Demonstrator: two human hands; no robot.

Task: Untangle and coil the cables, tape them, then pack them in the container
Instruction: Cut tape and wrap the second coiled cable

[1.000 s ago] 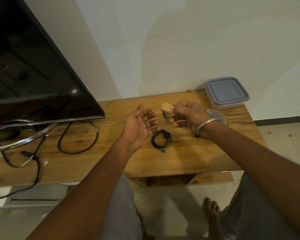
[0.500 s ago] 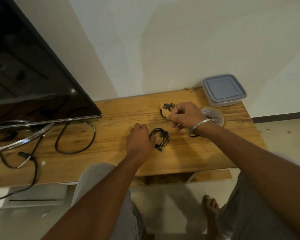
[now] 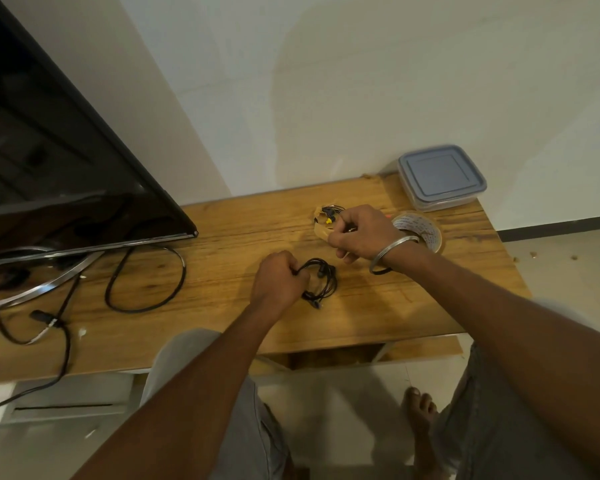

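Note:
A coiled black cable [image 3: 321, 280] lies on the wooden table [image 3: 222, 237]. My left hand [image 3: 279, 284] grips its left side with curled fingers. Further back, my right hand [image 3: 361, 233] holds a small taped cable bundle [image 3: 328, 220] with yellow and black plugs, wrapped in brown tape. A roll of brown tape [image 3: 421, 230] lies flat just behind my right wrist, partly hidden by it. The clear container [image 3: 440, 176] with a grey-blue lid sits closed at the table's back right corner.
A large black TV [image 3: 49, 161] on a metal stand [image 3: 32, 289] fills the left side. Its black power cable [image 3: 146, 282] loops across the table left of my hands. The table's front edge is close below my left hand.
My left hand dropped from open in the air onto the table and closed on the black coil. My right hand brought the taped bundle down onto the table near the tape roll.

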